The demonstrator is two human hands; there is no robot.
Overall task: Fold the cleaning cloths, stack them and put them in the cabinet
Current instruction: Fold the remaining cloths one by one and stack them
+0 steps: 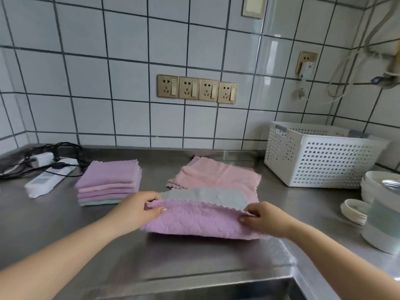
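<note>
While mid-fold, pinching purple cloth (201,221) corners with left hand (138,207) and right hand (263,219) so edges line up; folded stack (108,182) waiting at 10 o'clock on counter (65,224).

two bare forearms, no sleeves; hands: left (138,210), right (265,217), short nails.

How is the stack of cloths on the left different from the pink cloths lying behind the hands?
The stack of folded cloths is tidy, with squared edges; the pink cloths lie spread flat and unfolded. The stack mixes purple, pink and green layers; the pink cloths show one colour. The stack stands higher. Both rest on the steel counter, and no hand touches either.
</note>
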